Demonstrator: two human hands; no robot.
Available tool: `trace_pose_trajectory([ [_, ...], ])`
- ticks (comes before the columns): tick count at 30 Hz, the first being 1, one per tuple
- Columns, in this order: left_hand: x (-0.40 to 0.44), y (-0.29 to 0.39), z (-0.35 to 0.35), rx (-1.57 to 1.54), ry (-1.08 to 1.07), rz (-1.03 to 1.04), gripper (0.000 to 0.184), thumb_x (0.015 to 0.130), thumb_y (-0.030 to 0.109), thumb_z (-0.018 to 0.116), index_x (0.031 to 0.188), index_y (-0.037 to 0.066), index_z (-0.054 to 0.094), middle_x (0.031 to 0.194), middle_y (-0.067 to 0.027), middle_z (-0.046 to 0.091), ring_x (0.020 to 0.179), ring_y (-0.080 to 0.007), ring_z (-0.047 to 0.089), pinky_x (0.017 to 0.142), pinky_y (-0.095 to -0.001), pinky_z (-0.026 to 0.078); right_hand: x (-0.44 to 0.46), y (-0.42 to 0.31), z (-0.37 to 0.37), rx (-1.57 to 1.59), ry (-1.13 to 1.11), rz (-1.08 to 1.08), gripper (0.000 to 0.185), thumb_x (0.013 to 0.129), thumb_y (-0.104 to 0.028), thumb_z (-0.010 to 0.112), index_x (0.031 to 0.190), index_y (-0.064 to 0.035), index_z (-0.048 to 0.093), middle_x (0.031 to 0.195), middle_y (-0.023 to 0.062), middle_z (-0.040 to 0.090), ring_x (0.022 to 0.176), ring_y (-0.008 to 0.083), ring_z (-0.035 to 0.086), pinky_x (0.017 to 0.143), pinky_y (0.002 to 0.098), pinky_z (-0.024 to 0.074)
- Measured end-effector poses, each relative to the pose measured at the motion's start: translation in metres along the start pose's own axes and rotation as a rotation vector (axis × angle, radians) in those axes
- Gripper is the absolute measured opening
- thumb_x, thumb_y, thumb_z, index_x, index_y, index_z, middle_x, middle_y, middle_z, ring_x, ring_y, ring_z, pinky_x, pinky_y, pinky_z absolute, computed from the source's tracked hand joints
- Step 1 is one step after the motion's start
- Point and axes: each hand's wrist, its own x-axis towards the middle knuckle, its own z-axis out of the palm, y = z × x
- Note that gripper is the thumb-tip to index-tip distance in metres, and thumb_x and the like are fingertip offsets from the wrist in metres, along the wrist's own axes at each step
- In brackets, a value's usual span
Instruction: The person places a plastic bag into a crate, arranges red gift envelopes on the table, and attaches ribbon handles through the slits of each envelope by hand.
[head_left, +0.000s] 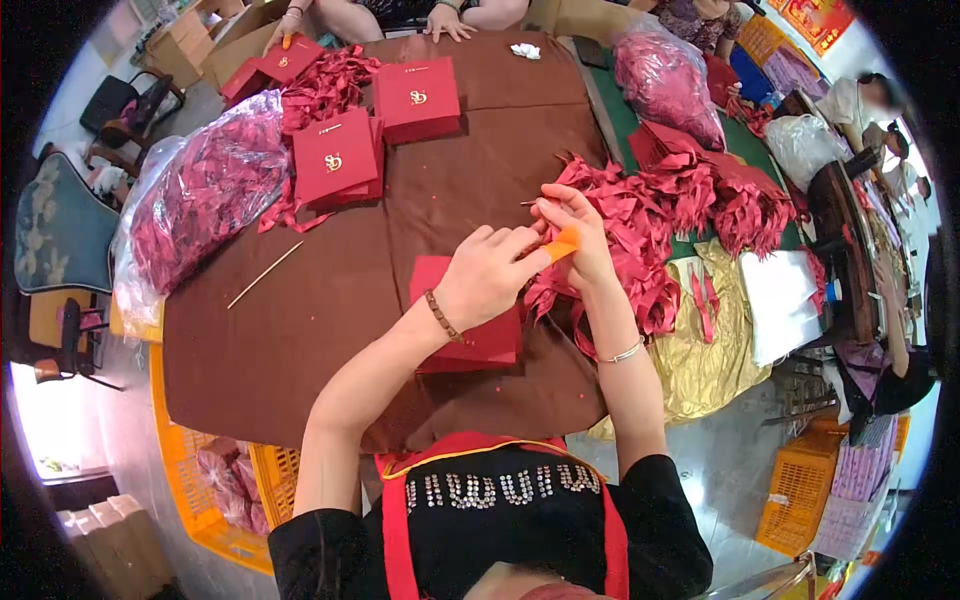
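Both hands are raised close together over a red card or box point(490, 345) on the brown cloth. My left hand point(495, 270) has its fingers bent and pressed together; what they grip is too small to name. My right hand point(578, 235), with an orange cover on one finger, pinches a thin dark piece whose nature I cannot make out. Just beyond and right of the hands lies a heap of red ribbons point(640, 220). A thin wooden stick point(265, 275) rests on the cloth at the left.
Red boxes point(335, 155) are stacked at the upper left beside a plastic bag of ribbons point(210, 190). White sheets point(783, 305) and gold cloth point(725, 350) lie right. Another person's hand point(449, 22) rests on the table's far edge. Orange crates point(800, 490) stand below.
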Motion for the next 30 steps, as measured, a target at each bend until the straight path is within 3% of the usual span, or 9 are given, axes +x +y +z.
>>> trace_pose_trajectory([
  [5, 0.000, -0.006, 0.003, 0.170, -0.088, 0.077, 0.021, 0.072, 0.011, 0.058, 0.092, 0.013, 0.057, 0.078, -0.0021, 0.050, 0.070, -0.0150, 0.054, 0.060, -0.0300, 0.040, 0.005, 0.005, -0.006, 0.040, 0.007, 0.063, 0.025, 0.083, -0.005, 0.060, 0.106, -0.0022, 0.051, 0.087, 0.0088, 0.060, 0.073, 0.0159, 0.059, 0.065, 0.0260, 0.0490],
  [8, -0.002, -0.009, 0.014, 0.238, -0.005, 0.048, 0.018, 0.072, 0.012, 0.058, 0.090, 0.014, 0.058, 0.074, -0.0012, 0.047, 0.066, -0.0156, 0.052, 0.059, -0.0306, 0.039, 0.004, 0.005, -0.006, 0.004, -0.001, 0.108, 0.025, 0.085, -0.009, 0.058, 0.108, -0.0020, 0.052, 0.090, 0.0090, 0.060, 0.077, 0.0164, 0.059, 0.066, 0.0269, 0.0493],
  [12, -0.002, -0.013, 0.023, 0.200, 0.034, -0.079, 0.014, 0.071, 0.016, 0.062, 0.085, 0.013, 0.059, 0.074, -0.0021, 0.050, 0.067, -0.0190, 0.053, 0.060, -0.0334, 0.039, 0.001, 0.008, -0.004, 0.066, -0.052, 0.099, 0.028, 0.092, -0.012, 0.048, 0.116, 0.0002, 0.052, 0.103, 0.0086, 0.060, 0.093, 0.0174, 0.058, 0.083, 0.0310, 0.0484],
  [14, -0.003, -0.018, 0.023, -0.140, 0.142, -0.351, 0.015, 0.072, 0.010, 0.062, 0.086, 0.009, 0.058, 0.078, -0.0055, 0.054, 0.071, -0.0244, 0.056, 0.062, -0.0361, 0.043, -0.001, 0.007, -0.010, 0.065, -0.139, 0.134, 0.030, 0.093, -0.016, 0.046, 0.118, 0.0003, 0.052, 0.105, 0.0064, 0.059, 0.097, 0.0168, 0.057, 0.085, 0.0327, 0.0484],
  [18, -0.005, -0.025, 0.016, -0.714, 0.212, -0.764, 0.006, 0.083, 0.004, 0.059, 0.088, 0.002, 0.056, 0.086, -0.0053, 0.059, 0.073, -0.0158, 0.058, 0.062, -0.0292, 0.046, -0.004, 0.006, -0.013, 0.061, -0.060, 0.144, 0.029, 0.091, -0.014, 0.051, 0.117, -0.0009, 0.053, 0.103, 0.0049, 0.059, 0.089, 0.0136, 0.059, 0.080, 0.0333, 0.0512],
  [19, -0.004, -0.026, 0.021, -0.873, 0.351, -0.751, 0.008, 0.090, 0.010, 0.053, 0.090, 0.002, 0.056, 0.087, -0.0049, 0.062, 0.070, -0.0091, 0.056, 0.060, -0.0241, 0.044, -0.005, 0.007, -0.012, 0.040, -0.050, 0.148, 0.029, 0.090, -0.013, 0.053, 0.116, -0.0011, 0.054, 0.101, 0.0046, 0.060, 0.086, 0.0131, 0.059, 0.078, 0.0324, 0.0514],
  [22, 0.003, -0.035, 0.007, -1.167, 0.426, -0.996, 0.014, 0.092, 0.015, 0.048, 0.091, 0.004, 0.056, 0.086, -0.0075, 0.064, 0.066, -0.0089, 0.055, 0.056, -0.0227, 0.042, -0.007, 0.007, -0.012, 0.003, -0.024, 0.159, 0.028, 0.088, -0.012, 0.056, 0.115, -0.0017, 0.056, 0.098, 0.0041, 0.061, 0.083, 0.0123, 0.060, 0.076, 0.0306, 0.0515],
  [24, 0.005, -0.056, -0.002, -1.356, 0.528, -0.996, 0.019, 0.094, 0.021, 0.046, 0.090, 0.005, 0.056, 0.090, -0.0072, 0.064, 0.064, -0.0074, 0.051, 0.057, -0.0221, 0.041, -0.009, 0.006, -0.014, -0.016, -0.005, 0.169, 0.028, 0.087, -0.011, 0.057, 0.114, -0.0021, 0.056, 0.097, 0.0040, 0.061, 0.082, 0.0121, 0.060, 0.076, 0.0298, 0.0513],
  [30, 0.003, -0.098, -0.004, -1.171, 0.523, -1.148, 0.016, 0.091, 0.014, 0.050, 0.099, 0.003, 0.057, 0.090, -0.0036, 0.062, 0.068, -0.0081, 0.054, 0.060, -0.0222, 0.045, -0.024, -0.030, -0.013, -0.029, 0.129, -0.330, 0.024, 0.084, 0.002, 0.057, 0.109, 0.0000, 0.057, 0.103, 0.0091, 0.062, 0.089, 0.0155, 0.061, 0.077, 0.0262, 0.0508],
])
